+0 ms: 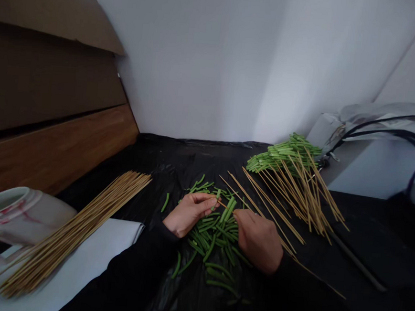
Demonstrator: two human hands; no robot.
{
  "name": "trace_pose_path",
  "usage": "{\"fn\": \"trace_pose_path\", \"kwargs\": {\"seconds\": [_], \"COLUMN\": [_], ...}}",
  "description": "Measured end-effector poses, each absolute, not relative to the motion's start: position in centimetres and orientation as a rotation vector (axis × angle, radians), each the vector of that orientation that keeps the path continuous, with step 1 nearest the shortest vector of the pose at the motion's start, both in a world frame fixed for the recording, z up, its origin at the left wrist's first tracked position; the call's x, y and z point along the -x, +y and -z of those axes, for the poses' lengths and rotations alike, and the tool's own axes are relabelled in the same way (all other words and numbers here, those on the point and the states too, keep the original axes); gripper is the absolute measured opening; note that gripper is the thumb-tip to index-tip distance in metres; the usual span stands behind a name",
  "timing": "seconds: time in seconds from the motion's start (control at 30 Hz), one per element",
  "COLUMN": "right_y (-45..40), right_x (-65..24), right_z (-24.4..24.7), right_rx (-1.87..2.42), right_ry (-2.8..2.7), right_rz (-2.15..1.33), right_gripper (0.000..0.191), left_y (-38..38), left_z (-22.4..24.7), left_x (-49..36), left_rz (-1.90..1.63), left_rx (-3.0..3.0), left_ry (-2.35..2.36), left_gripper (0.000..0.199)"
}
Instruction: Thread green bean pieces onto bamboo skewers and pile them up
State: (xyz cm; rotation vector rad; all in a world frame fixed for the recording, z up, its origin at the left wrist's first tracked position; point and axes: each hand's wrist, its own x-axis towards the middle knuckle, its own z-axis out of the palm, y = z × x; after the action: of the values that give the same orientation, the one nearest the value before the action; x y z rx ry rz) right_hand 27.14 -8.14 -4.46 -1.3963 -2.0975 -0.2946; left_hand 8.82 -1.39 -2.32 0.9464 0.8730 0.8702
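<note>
My left hand (191, 212) pinches a short green stem piece (216, 198) at the middle of the view. My right hand (258, 238) is closed on a thin wooden skewer (223, 204), whose tip points left to the piece in my left hand. Several green pieces (229, 209) sit on the skewer just left of my right fingers. Below both hands, loose cut green pieces (210, 237) lie heaped on the black plastic sheet (181, 160). Most of the skewer's length is hidden by my right hand.
A bundle of skewers (79, 231) rests on white paper (109, 243) beside a mug (26, 213) at left. Filled skewers (287, 152) are piled at back right, near loose skewers (271, 203). Cables (385, 131) hang farther right; a cardboard box (49, 66) stands at left.
</note>
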Motion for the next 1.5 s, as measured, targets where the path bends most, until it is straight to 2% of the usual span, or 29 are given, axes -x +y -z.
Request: {"fn": "trace_pose_path", "kwargs": {"seconds": [0.77,1.5], "right_y": [-8.21,-7.96], "right_x": [-26.95,-26.57], "right_z": [4.38,4.02], "right_rx": [1.422,1.402], "right_ry": [-2.076,-2.068], "right_rz": [0.077,0.209], "right_gripper": [0.021,0.023], "left_y": [-1.61,-2.16], "left_z": [2.14,2.42], "left_x": [-8.9,-9.61], "left_rz": [-0.866,-0.797], "left_rx": [-0.903,-0.956], "left_ry": [0.84,0.784], "left_gripper": [0.024,0.023]}}
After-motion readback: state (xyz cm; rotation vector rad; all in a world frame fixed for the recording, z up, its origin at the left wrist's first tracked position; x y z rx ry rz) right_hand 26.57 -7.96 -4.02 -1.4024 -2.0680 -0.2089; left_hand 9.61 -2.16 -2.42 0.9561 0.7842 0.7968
